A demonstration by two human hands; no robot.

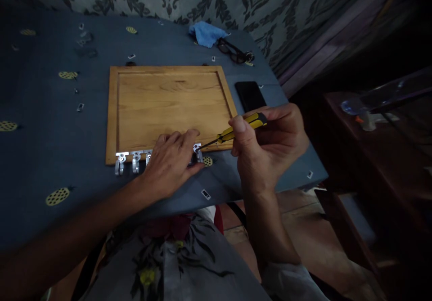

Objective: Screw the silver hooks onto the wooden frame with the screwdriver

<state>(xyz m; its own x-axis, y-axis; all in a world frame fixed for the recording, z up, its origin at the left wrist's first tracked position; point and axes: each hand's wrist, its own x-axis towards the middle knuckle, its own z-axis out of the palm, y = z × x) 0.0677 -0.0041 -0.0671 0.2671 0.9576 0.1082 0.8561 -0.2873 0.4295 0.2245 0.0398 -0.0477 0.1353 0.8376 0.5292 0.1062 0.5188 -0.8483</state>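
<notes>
A wooden board with a raised rim lies on a blue-covered table. Along its near edge sits a metal hook rail with several hooks. My left hand lies over the rail's right part, fingers curled down and pressing on it. My right hand is closed round a yellow-and-black screwdriver. The screwdriver's tip touches the rail's right end, just past my left fingertips.
A black phone lies right of the board. Behind it are dark glasses and a blue cloth. Small metal bits are scattered over the table. A dark wooden side table stands to the right; the table's edge is near my body.
</notes>
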